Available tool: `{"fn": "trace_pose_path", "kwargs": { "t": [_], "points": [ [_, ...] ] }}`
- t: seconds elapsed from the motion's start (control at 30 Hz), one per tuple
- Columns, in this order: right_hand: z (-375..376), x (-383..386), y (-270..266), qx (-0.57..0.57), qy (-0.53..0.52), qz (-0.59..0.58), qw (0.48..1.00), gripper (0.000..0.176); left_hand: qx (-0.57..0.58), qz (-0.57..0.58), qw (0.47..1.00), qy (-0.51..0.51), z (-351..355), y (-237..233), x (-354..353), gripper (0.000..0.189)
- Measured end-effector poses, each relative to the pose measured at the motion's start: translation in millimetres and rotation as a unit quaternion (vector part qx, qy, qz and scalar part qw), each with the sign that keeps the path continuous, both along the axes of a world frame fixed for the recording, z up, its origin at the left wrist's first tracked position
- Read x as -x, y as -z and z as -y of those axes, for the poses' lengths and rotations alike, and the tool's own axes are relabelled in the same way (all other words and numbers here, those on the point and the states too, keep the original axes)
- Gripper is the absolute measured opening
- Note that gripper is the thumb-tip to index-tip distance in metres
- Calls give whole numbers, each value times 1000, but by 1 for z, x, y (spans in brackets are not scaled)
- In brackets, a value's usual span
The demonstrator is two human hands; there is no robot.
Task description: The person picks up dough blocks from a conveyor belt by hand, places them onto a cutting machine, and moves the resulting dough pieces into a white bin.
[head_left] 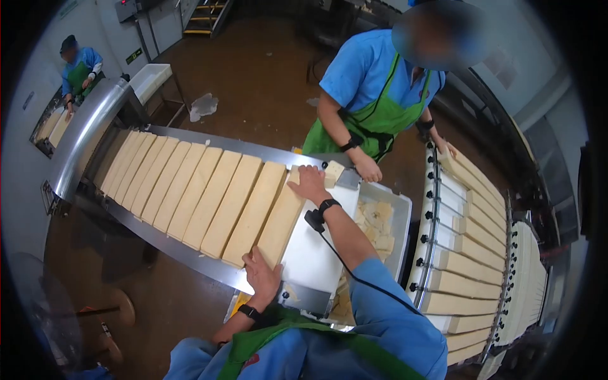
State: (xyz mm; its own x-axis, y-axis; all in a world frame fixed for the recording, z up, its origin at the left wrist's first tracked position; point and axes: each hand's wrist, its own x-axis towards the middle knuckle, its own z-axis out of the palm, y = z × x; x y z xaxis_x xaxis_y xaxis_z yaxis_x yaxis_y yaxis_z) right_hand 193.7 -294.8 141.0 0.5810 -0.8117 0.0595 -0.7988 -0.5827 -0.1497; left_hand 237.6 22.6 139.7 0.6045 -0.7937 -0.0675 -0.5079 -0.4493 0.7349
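Observation:
Across the end of a steel conveyor lies a long pale-yellow block [282, 221], its kind not certain. My left hand [263, 277] holds its near end, fingers bent around the corner. At the far end my right hand [310, 185] grips the same block, the fingers over its edge. Several similar blocks [212, 201] lie side by side to the left on the belt. A white board [316, 247] is just right of the held block. A small pale piece [333, 170] sits beyond my right hand.
A white bin [398, 212] of pale offcuts stands right of the board. Opposite me a co-worker [373, 88] touches a block on the right-hand conveyor [421, 253], which carries several blocks. Another person [81, 73] stands far left behind a curved steel hood [92, 139].

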Motion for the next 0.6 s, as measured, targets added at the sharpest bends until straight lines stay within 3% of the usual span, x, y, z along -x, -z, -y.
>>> {"fn": "trace_pose_path", "kwargs": {
  "t": [0.2, 0.3, 0.37, 0.53, 0.6],
  "points": [
    [-7, 77, -15, 9, -6, -21, 1000, 57, -6, 51, 998, 30, 8, -4, 5, 82],
    [-14, 134, -14, -65, 21, 82, 994, 58, -25, 99, 991, 87, 15, -3, 3, 85],
    [-25, 153, -14, -37, 45, 100, 993, 58, -44, 105, 986, 124, 19, -1, 0, 87],
    [-52, 155, -7, -39, 77, 205, 975, 60, -118, 101, 983, 92, 26, -1, 11, 93],
    [-70, 155, 2, 40, 131, 220, 966, 62, -116, 103, 984, 84, 31, 3, 17, 94]
  ]
}}
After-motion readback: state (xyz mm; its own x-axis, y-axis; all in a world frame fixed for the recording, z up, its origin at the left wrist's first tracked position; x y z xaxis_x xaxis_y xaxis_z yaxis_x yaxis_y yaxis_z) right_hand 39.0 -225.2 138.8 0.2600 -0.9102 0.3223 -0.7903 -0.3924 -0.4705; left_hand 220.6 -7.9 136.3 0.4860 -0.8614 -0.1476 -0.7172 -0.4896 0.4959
